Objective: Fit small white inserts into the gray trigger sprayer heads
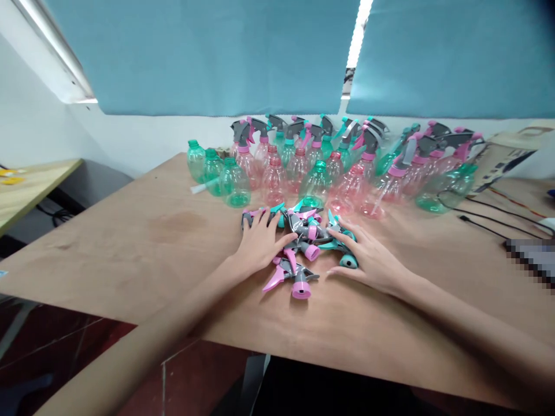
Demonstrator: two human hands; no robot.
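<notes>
A heap of loose spray-trigger heads (306, 231), grey with pink or teal parts, lies on the brown wooden table (143, 248). My left hand (259, 242) lies flat on the heap's left side, fingers spread and open. My right hand (368, 254) rests on the heap's right side, fingers stretched out over a teal head (342, 245). One pink-and-grey head (292, 276) lies nearest to me, between the hands. Behind the heap stand several clear pink bottles (274, 180) and green bottles (213, 170), some with trigger heads screwed on.
A cardboard box (505, 156) sits at the back right, with black cables (494, 216) running across the table. A second table (30, 185) is at the left. Blue blinds (208, 52) cover the window behind. The table's near edge runs diagonally below my arms.
</notes>
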